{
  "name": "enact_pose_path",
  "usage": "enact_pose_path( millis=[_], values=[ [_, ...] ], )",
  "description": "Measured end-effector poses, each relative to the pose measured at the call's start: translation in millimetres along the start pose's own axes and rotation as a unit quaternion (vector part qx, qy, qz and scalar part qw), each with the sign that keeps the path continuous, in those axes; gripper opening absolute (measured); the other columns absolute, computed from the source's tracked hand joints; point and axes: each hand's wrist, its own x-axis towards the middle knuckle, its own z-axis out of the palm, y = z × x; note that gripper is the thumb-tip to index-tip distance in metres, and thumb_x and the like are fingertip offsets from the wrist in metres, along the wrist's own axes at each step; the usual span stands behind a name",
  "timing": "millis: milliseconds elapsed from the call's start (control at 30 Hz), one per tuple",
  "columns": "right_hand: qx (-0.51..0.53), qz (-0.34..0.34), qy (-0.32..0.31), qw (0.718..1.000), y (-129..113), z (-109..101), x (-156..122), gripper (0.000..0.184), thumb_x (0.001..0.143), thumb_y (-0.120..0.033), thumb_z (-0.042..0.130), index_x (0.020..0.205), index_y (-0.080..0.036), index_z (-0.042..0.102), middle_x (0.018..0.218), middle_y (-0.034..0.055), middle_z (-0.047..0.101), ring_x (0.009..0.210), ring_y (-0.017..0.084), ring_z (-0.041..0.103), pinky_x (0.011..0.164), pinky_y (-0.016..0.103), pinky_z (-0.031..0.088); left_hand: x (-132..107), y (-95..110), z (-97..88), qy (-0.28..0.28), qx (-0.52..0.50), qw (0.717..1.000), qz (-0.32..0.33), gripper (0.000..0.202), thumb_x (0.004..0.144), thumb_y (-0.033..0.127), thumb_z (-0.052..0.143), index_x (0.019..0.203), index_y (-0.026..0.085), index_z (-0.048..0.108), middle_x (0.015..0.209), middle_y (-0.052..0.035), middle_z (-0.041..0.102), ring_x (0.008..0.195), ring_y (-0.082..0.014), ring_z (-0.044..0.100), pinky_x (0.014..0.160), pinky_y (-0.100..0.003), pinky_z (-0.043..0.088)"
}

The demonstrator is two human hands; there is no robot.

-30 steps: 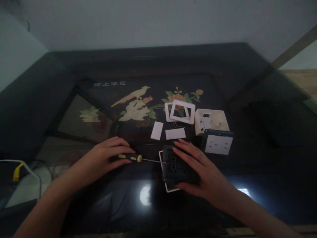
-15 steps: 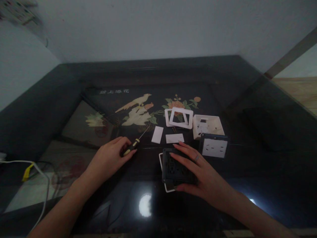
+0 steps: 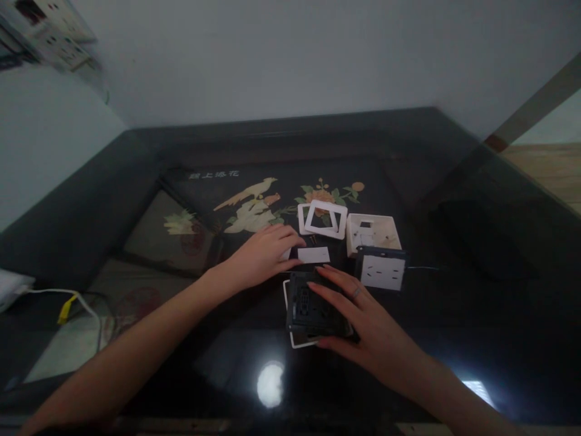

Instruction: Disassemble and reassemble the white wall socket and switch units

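Observation:
My left hand [image 3: 265, 253] is over the table with its fingers and thumb closed around a small white cover plate [image 3: 285, 254], mostly hidden by the hand. The screwdriver does not show now. My right hand [image 3: 358, 315] grips a black socket module [image 3: 311, 306], its back facing up, with a white-edged part [image 3: 302, 345] beneath it. Just beyond lies a second white cover plate [image 3: 313, 255], flat on the table. Close to my right fingers, a socket panel [image 3: 382, 274] with a white face leans against an open white mounting box [image 3: 374, 233].
Two overlapping white frames [image 3: 325, 219] and some small screws [image 3: 313, 240] lie behind the plates. A white cable [image 3: 88, 303] with a yellow tag runs across the left side. The glossy dark table [image 3: 454, 230] meets a wall at the back.
My left hand has moved right, away from where it held the screwdriver, to the white cover plate. My right hand keeps its hold on the socket module. The camera view has shifted slightly.

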Motion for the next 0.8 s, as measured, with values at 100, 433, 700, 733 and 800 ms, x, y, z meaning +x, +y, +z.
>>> enact_pose_path(
  millis=[100, 433, 700, 733, 800],
  values=[
    [0.003, 0.001, 0.005, 1.0, -0.8, 1.3, 0.4, 0.067, 0.081, -0.026, 0.071, 0.141, -0.023, 0.041, 0.153, 0.0135, 0.037, 0.143, 0.03, 0.034, 0.111, 0.056, 0.038, 21.1, -0.1, 8.4, -0.021, 0.002, 1.0, 0.016, 0.031, 0.085, 0.031, 0.07, 0.111, 0.015, 0.062, 0.112, -0.0106, 0.065, 0.106, -0.028, 0.06, 0.091, -0.041, 0.046],
    [-0.006, -0.008, 0.023, 1.0, -1.6, 3.0, -2.0, 0.067, 0.081, -0.021, 0.07, 0.141, -0.023, 0.039, 0.152, 0.0142, 0.038, 0.143, 0.031, 0.032, 0.109, 0.058, 0.04, 7.2, -6.8, -3.1, 0.031, -0.036, 0.998, -0.04, 0.022, 0.086, 0.026, 0.067, 0.105, 0.017, 0.061, 0.102, -0.0061, 0.068, 0.097, -0.0217, 0.064, 0.086, -0.034, 0.05],
    [-0.017, -0.013, 0.027, 0.999, -2.6, 2.6, -1.9, 0.065, 0.082, -0.022, 0.069, 0.14, -0.023, 0.041, 0.152, 0.014, 0.038, 0.143, 0.031, 0.032, 0.109, 0.057, 0.04, -1.9, -62.8, 1.6, 0.146, -0.004, 0.973, -0.177, 0.028, 0.083, 0.022, 0.066, 0.11, 0.015, 0.059, 0.107, -0.0096, 0.068, 0.1, -0.0249, 0.063, 0.09, -0.041, 0.05],
    [-0.017, -0.013, 0.026, 0.999, -2.5, 2.7, -1.6, 0.065, 0.082, -0.022, 0.07, 0.14, -0.023, 0.041, 0.152, 0.0141, 0.038, 0.143, 0.031, 0.032, 0.109, 0.057, 0.04, 0.9, -67.4, 4.9, 0.144, -0.001, 0.973, -0.181, 0.027, 0.083, 0.021, 0.066, 0.108, 0.015, 0.06, 0.108, -0.0101, 0.068, 0.101, -0.0253, 0.063, 0.091, -0.042, 0.05],
    [-0.016, -0.014, 0.021, 1.0, -1.7, 2.8, -0.8, 0.065, 0.081, -0.024, 0.071, 0.14, -0.022, 0.042, 0.152, 0.0142, 0.039, 0.143, 0.031, 0.032, 0.109, 0.057, 0.041, 6.1, -72.3, 9.4, 0.14, 0.004, 0.973, -0.182, 0.024, 0.083, 0.022, 0.065, 0.106, 0.015, 0.062, 0.107, -0.0106, 0.068, 0.102, -0.0261, 0.063, 0.092, -0.043, 0.049]
  ],
)
